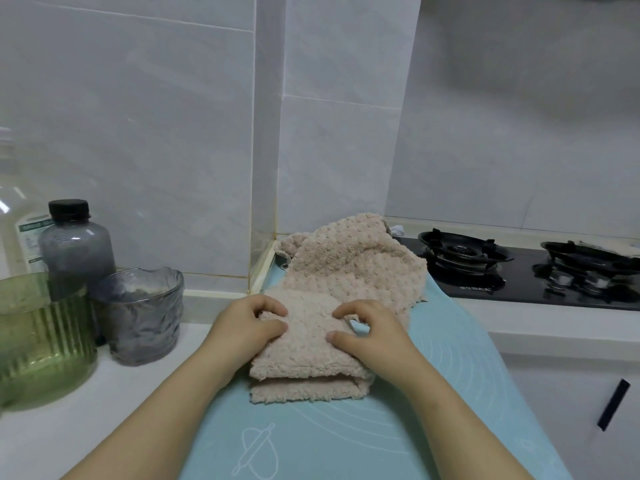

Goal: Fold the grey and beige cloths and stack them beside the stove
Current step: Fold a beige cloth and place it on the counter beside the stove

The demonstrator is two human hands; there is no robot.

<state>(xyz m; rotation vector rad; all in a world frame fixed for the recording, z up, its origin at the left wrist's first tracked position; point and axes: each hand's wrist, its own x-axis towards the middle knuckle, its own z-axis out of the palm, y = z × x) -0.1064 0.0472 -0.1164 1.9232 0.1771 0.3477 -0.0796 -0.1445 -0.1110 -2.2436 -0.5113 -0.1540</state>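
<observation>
Folded beige cloth [304, 362] lies on blue mat [346, 438], layered edges facing person. Left hand [249, 323] grips far left corner, fingers curled over edge, thumb on top; right hand [367, 330] pinches far right corner same way, likely to square layers before next fold. Second beige cloth [353, 268] lies rumpled behind, touching stove [519, 271] edge, probably waiting its turn. Grey cloth not in sight. Grey cup [145, 317], green bowl [41, 341], dark bottle [76, 244] stand off mat on left, out of folding space
</observation>
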